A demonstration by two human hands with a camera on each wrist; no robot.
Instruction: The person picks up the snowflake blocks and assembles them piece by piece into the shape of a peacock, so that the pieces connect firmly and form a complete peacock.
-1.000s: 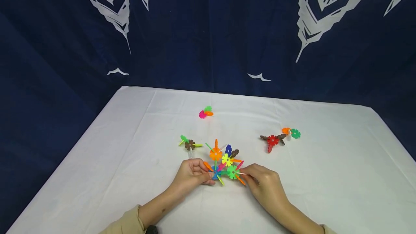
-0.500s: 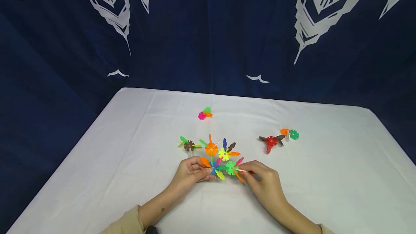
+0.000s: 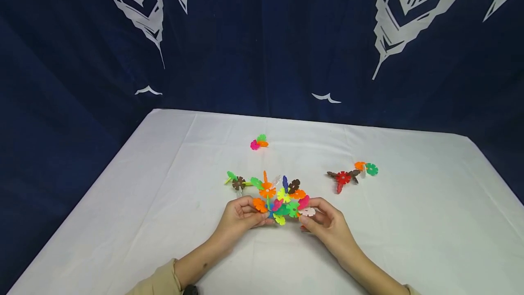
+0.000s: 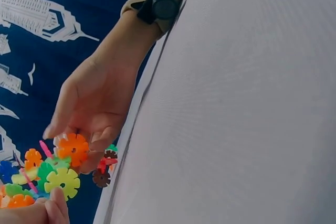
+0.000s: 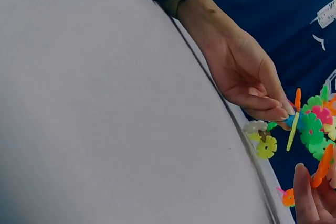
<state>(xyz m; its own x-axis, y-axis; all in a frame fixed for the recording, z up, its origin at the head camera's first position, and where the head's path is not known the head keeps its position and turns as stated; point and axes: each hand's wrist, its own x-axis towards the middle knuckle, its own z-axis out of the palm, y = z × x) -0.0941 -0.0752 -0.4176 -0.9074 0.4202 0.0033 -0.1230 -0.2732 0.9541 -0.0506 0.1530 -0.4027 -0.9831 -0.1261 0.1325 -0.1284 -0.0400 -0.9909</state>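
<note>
Both hands hold one cluster of interlocking plastic snowflake discs above the white table. My left hand pinches its blue disc at the left end, between thumb and fingers. My right hand holds the right end, its thumb and fingers about the white disc and the green disc. An orange disc stands by the right fingers in the left wrist view. Farther out on the cluster are another orange disc and a yellow disc. The fingers hide some joints.
Smaller joined groups lie on the white tablecloth: a brown and green group beside the left hand, a pink, green and orange group farther back, a red and brown group and an orange and green group on the right.
The cluster has turned, so its white, pink and orange discs show more of their flat faces. My right hand has changed its grasp on the right end; my left hand keeps its pinch.
</note>
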